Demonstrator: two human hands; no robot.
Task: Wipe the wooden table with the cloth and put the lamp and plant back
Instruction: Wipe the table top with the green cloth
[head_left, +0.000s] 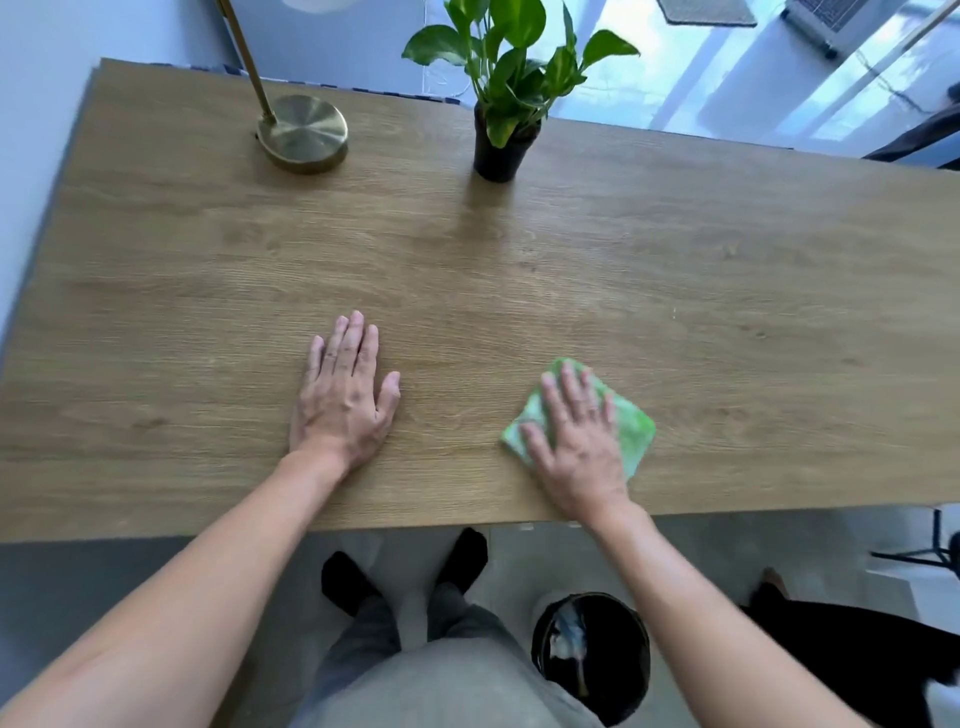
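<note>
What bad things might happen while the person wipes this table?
The plant stands in a small pot near the far edge; a wide sweep of the cloth under the right hand might tip it. The lamp has a tall leaning stem, so a bump could rock it. The left hand lies flat on the table, perhaps leaving that patch unwiped.

Matt wood table; brushed brass lamp (glossy); fuzzy cloth
</note>
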